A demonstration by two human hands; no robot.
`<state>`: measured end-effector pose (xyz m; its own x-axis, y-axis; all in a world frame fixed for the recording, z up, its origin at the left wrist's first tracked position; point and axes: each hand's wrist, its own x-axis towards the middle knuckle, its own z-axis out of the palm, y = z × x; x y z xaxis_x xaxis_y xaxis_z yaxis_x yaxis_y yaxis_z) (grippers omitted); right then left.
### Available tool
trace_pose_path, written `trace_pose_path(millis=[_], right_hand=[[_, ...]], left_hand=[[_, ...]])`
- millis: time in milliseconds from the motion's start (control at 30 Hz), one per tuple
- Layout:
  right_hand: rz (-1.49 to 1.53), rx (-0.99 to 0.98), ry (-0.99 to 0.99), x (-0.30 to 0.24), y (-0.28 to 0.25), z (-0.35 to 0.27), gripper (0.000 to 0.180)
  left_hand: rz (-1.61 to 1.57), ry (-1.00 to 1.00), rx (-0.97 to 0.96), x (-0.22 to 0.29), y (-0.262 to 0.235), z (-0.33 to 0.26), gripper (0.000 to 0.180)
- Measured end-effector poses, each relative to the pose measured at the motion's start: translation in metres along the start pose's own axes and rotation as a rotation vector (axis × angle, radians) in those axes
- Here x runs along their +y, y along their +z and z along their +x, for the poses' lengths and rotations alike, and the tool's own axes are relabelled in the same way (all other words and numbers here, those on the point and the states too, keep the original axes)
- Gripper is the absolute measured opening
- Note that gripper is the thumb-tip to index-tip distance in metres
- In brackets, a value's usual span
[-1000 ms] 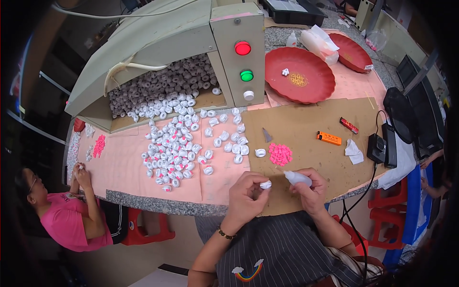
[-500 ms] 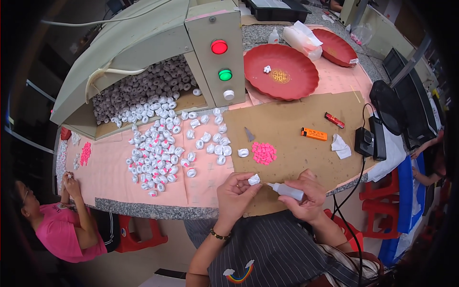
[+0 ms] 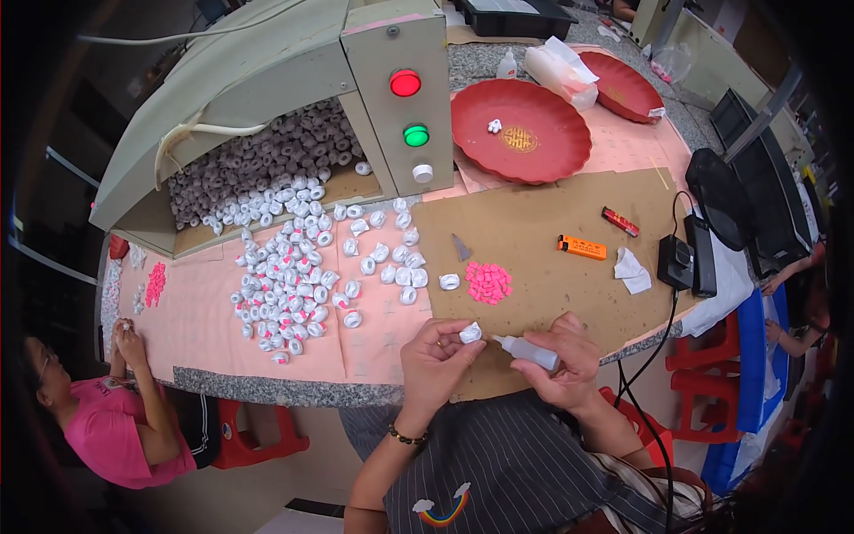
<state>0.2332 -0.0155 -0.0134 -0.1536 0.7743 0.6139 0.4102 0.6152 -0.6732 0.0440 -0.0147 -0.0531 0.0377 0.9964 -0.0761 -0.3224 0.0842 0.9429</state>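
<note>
My left hand (image 3: 438, 358) pinches a small, rounded white wrapped piece (image 3: 471, 333) between thumb and fingers, over the near part of the flat brown cardboard sheet (image 3: 543, 218). My right hand (image 3: 571, 363) grasps a translucent white plastic squeeze bottle (image 3: 534, 353), its nozzle pointing left, just beside the piece. A heap of small pink pieces (image 3: 488, 282) lies farther back on the sheet.

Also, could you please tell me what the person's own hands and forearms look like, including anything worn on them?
The left hand and right hand wear no gloves. A bracelet of small, round, mostly dark beads circles the left wrist; none shows on the right. The left forearm shows no sleeve.
</note>
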Motion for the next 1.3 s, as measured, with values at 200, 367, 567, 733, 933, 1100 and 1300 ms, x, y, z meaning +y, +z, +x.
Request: trace_pose_path(millis=[200,367,567,733,933,1100,1300], right_hand=[[0.005,0.002,0.002,0.0004,-0.0002,-0.001,0.034],[-0.003,0.004,-0.002,0.0005,-0.0009,-0.0015,0.034],[-0.001,-0.008,0.002,-0.0023,-0.0027,-0.0001,0.033],[0.005,-0.028,0.006,-0.0033,-0.0021,0.0008,0.032],[0.012,-0.022,-0.004,-0.0021,-0.0008,0.0002,0.032],[0.009,-0.02,-0.002,-0.0024,-0.001,-0.0004,0.032],[0.019,-0.023,0.012,-0.0037,-0.0021,0.0005,0.031]], left_hand=[[0.017,0.015,0.0,-0.0012,-0.0011,0.0,0.03],[-0.006,0.001,-0.004,0.0002,-0.0012,-0.0005,0.029],[-0.029,0.031,0.026,-0.0029,0.0003,0.0001,0.028],[0.005,0.026,0.021,-0.0026,-0.0009,0.0005,0.027],[-0.009,0.017,0.018,-0.0035,-0.0011,0.0004,0.027],[0.0,0.013,0.014,-0.0036,-0.0018,0.0005,0.027],[0.009,0.016,0.021,-0.0044,-0.0017,0.001,0.027]])
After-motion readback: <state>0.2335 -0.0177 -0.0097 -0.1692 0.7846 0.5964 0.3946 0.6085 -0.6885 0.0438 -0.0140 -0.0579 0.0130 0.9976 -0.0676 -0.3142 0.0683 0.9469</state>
